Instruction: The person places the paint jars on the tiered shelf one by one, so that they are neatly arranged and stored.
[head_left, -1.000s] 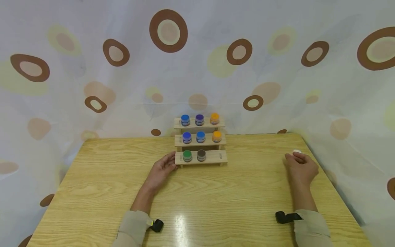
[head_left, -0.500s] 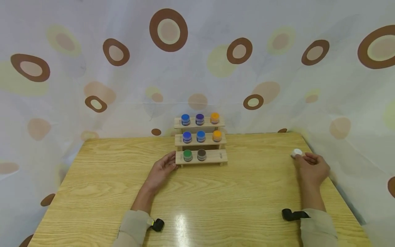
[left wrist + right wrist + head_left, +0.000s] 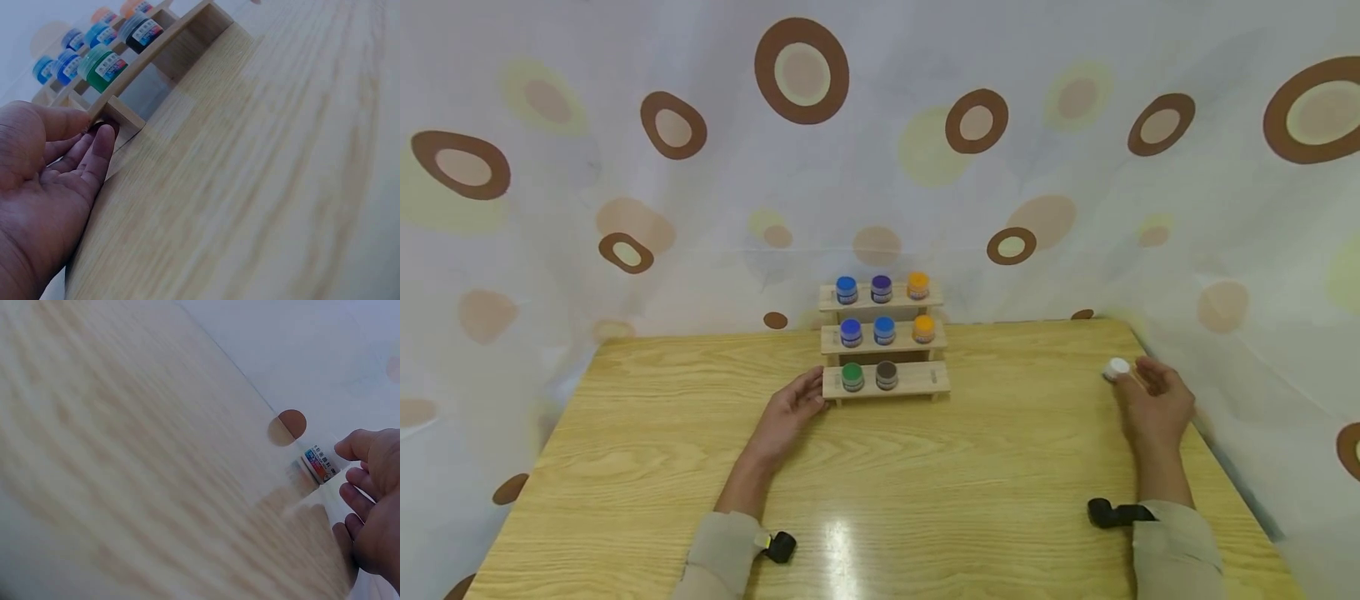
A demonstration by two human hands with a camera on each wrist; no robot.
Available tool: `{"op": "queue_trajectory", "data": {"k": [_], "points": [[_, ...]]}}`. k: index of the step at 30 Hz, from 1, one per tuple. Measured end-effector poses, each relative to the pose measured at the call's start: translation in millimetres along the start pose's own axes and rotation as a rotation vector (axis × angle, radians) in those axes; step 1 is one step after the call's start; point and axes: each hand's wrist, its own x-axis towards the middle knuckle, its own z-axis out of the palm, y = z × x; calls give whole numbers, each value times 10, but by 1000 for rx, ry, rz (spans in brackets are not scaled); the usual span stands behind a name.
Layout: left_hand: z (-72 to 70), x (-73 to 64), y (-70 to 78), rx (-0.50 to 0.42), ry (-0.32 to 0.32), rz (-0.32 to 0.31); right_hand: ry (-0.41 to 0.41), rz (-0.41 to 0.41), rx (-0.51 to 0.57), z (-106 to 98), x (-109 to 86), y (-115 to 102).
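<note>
A three-step wooden rack (image 3: 910,387) stands at the middle of the table. Blue, purple and orange paint jars fill its upper steps; a green jar (image 3: 852,377) and a dark brown jar (image 3: 887,375) stand on the lowest. My left hand (image 3: 786,417) holds the left end of that lowest step, its fingers (image 3: 100,153) bent under the board in the left wrist view. At the far right, a white paint jar (image 3: 1117,369) stands upright. My right hand (image 3: 1159,408) is beside it, thumb (image 3: 357,445) right at the jar, other fingers loosely bent and apart from it.
The wood-grain table (image 3: 985,483) has its right edge close beyond my right hand. A white patterned cloth (image 3: 880,167) hangs behind and around the table. Black wrist cameras (image 3: 781,547) are strapped at both sleeves.
My right hand has shifted right, from in front of the white jar to beside it, uncovering the jar, and its fingers have spread. My left hand has stayed at the rack.
</note>
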Motion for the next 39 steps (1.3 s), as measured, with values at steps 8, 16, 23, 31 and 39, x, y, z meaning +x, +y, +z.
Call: {"op": "queue_trajectory", "data": {"k": [8,16,23,31,39], "points": [[-21,2,-17,6,6,3,-33,-118,-10,50,20,52],[-17,-9,-17,5,8,-4,-53,-149,-46,67,0,61],[1,-12,-10,21,3,4,-121,-195,1,105,-37,43],[4,-5,-10,12,11,2,-233,-141,192,249,-156,-16],[-5,-4,-18,15,9,-2,-338,-190,151,510,-357,-98]]}}
